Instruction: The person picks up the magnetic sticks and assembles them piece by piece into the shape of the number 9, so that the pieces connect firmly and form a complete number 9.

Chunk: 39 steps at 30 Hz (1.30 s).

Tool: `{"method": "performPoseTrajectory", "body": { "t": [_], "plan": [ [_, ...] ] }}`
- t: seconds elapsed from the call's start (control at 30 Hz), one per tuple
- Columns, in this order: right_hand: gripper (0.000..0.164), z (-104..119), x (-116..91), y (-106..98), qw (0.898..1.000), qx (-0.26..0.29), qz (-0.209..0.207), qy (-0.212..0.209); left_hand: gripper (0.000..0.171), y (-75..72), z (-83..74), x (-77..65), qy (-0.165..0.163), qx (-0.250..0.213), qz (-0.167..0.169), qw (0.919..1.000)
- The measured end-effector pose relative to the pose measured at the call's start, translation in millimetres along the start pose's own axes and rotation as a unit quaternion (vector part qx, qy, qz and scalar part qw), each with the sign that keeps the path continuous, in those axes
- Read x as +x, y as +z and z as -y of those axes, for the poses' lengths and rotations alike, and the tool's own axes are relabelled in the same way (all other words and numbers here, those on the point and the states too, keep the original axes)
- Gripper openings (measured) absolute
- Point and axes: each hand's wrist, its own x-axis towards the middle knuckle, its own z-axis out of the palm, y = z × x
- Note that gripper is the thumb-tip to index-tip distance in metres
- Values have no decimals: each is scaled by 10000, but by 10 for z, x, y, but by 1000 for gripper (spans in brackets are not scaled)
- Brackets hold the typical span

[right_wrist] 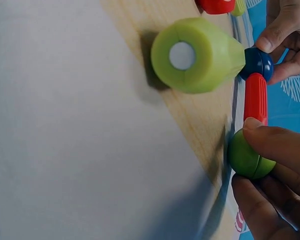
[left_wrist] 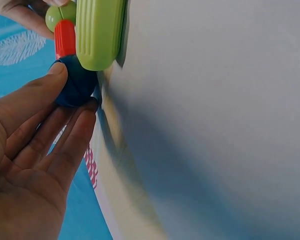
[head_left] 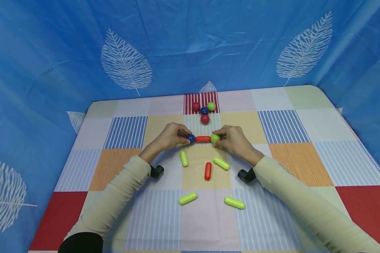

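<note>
My left hand (head_left: pixel 172 135) pinches a blue ball (head_left: pixel 191 139) between thumb and fingers. On the other side, my right hand (head_left: pixel 235 140) pinches a green ball (head_left: pixel 215 138). A red ridged rod (head_left: pixel 203 139) spans the gap, one end against each ball, so the three form a straight line across the table. In the left wrist view the thumb lies on the blue ball (left_wrist: pixel 77 82) with the fingers beneath it. The right wrist view shows the red rod (right_wrist: pixel 255 98) meeting both balls, with the thumb over the green ball (right_wrist: pixel 247 157).
Beyond the hands sit a red ball (head_left: pixel 204 119), a blue ball (head_left: pixel 204 110), another red ball (head_left: pixel 195 106) and a green ball (head_left: pixel 211 106). Nearer lie a red rod (head_left: pixel 208 171) and several green rods (head_left: pixel 188 198). A patchwork cloth (head_left: pixel 209 225) covers the table; blue curtains (head_left: pixel 190 45) surround it.
</note>
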Motion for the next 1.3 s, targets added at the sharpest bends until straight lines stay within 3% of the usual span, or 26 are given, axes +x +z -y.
{"method": "performPoseTrajectory", "body": {
  "t": [1.03, 1.17, 1.3],
  "plan": [
    [42, 21, 20, -4, 10000, -26, 50, -14, 28, 1, -41, -45, -102, 80, -51, 9999],
    [42, 19, 28, -1, 10000, -11, 57, -14, 32, -1, -43, -82, -80, 177, -161, 9997],
    [41, 9, 14, -14, 9999, -69, 88, 69, 36, -30, -38, -158, -48, 198, -542, 9983]
  ]
}}
